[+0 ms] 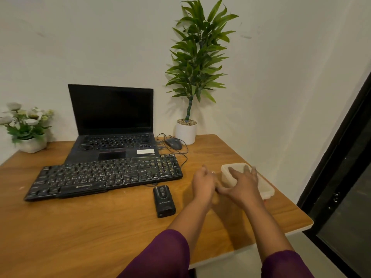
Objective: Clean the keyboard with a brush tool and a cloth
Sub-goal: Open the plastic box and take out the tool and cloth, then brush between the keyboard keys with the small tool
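Observation:
A black, dusty keyboard lies across the wooden desk in front of an open laptop. A small black handheld device lies just below the keyboard's right end. Right of it stands a whitish translucent plastic container. My right hand is spread over its near left part, fingers hooked over the rim. My left hand is curled against the container's left side, blurred. What it holds I cannot tell. The container's contents are hidden. No cloth or brush shows.
A wired mouse and its cable lie behind the keyboard's right end. A tall potted plant stands at the back right and a flower pot at the back left. The desk's right edge runs near the container, beside a dark window frame.

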